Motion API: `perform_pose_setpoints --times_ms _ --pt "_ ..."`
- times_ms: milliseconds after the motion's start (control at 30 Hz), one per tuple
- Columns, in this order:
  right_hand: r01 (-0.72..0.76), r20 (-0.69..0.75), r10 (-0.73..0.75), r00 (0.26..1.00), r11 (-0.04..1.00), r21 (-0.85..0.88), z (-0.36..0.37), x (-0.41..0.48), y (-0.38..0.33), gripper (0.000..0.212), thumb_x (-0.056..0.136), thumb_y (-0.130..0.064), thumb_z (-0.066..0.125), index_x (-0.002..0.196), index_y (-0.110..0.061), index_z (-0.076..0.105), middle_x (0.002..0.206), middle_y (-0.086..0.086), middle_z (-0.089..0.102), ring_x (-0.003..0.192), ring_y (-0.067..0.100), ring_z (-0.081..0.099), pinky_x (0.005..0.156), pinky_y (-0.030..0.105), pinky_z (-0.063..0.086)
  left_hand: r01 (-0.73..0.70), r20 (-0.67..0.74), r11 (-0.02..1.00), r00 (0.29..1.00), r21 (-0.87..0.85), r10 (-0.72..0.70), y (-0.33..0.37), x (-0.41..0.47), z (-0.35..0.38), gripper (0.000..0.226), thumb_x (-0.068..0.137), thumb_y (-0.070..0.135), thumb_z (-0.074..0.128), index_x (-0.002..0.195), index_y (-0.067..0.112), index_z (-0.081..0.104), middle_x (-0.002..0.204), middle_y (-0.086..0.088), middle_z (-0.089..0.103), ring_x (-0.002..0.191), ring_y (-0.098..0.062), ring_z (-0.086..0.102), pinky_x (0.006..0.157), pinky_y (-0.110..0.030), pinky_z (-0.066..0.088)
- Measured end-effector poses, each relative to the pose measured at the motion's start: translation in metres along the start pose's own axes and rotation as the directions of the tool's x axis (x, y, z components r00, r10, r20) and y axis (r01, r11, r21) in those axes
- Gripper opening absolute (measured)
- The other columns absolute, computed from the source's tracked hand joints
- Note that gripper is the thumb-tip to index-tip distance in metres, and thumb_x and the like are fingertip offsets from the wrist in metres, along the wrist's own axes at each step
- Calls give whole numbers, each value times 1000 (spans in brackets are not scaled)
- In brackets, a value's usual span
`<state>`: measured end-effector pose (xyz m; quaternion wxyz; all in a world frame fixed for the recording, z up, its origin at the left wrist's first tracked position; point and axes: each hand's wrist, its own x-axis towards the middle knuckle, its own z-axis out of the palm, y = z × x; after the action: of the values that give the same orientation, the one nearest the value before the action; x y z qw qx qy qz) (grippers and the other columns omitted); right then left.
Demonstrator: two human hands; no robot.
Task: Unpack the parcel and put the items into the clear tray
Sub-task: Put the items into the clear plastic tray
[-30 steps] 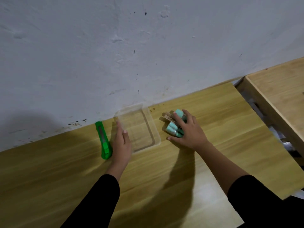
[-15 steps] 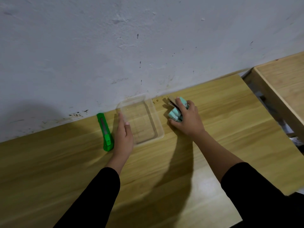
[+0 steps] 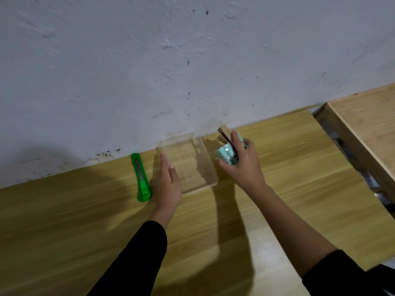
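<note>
Your right hand (image 3: 241,167) grips a bundle of mint-green rolls (image 3: 226,153) at centre frame, just right of the clear tray (image 3: 210,178). Your left hand (image 3: 168,184) lies flat and open against the tray's left side, beside a green cutter (image 3: 141,178) on the table (image 3: 299,178).

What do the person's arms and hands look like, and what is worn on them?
Both arms wear black long sleeves. The left sleeve reaches close to the wrist; the right sleeve is pushed up, so the forearm is bare. The left hand and right hand are bare: no gloves, and no rings, watch or bracelet can be seen. Short nails show on some fingers.
</note>
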<state>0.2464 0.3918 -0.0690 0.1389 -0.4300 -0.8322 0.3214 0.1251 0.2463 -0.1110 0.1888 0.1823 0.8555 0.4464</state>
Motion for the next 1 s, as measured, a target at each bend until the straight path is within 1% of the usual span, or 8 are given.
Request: perform_pose_setpoints --times_ms 167,267,333,433,500,667,900,1000 --pt "160 137 -152 979 986 -48 30 -12 -43 87 77 -39 69 146 -29 17 145 22 24 129 36 31 102 41 37 23 -15 999 1000 -40 -24 11 -6 1 49 100 21 30 148 21 17 119 -33 56 77 -34 60 53 -20 42" --pt "153 197 -125 972 979 -132 45 -13 -52 86 78 -41 66 146 -30 14 147 21 21 129 36 28 102 42 37 32 8 997 999 -73 -32 14 -7 -3 48 101 22 28 147 22 17 131 -30 49 111 -40 54 76 -31 44" --pt "160 213 -117 970 967 -198 52 -13 -54 85 78 -40 65 146 -28 15 147 21 20 128 37 28 101 44 38 44 64 986 997 -161 -35 12 -6 -6 48 101 22 27 148 23 15 146 -11 39 132 -23 40 90 -17 37" --pt "200 237 -129 963 932 -303 59 -11 -55 82 79 -37 64 145 -25 16 146 22 20 127 37 28 102 44 36 94 153 966 987 -243 -57 9 -2 -12 48 101 22 29 148 27 16 119 25 46 94 19 43 70 4 34" --pt "240 269 -147 952 904 -353 65 -10 -57 79 81 -37 63 144 -24 18 147 23 19 126 38 30 103 43 34 112 189 948 980 -297 -57 6 2 -16 49 101 18 32 147 24 18 128 21 37 89 28 33 64 9 31" --pt "197 348 -72 935 920 -339 80 -11 -57 79 89 -36 54 148 -19 4 153 23 1 134 42 18 112 44 22 176 297 906 953 -385 -59 -1 7 -21 51 100 16 33 147 25 15 154 3 17 132 -1 17 101 -13 24" --pt "88 333 -13 943 973 -211 86 -9 -63 83 89 -35 52 148 -18 -4 154 21 -6 138 42 5 110 47 24 207 326 902 942 -380 -79 -2 10 -20 52 100 20 33 147 29 12 155 1 16 142 -17 20 113 -31 27" --pt "77 405 -2 914 983 -169 79 -8 -64 88 88 -33 54 147 -17 -8 154 19 -17 142 41 -7 114 49 18 174 304 926 950 -335 -69 0 8 -20 51 100 20 32 147 29 13 155 0 19 135 -10 34 104 -17 33"
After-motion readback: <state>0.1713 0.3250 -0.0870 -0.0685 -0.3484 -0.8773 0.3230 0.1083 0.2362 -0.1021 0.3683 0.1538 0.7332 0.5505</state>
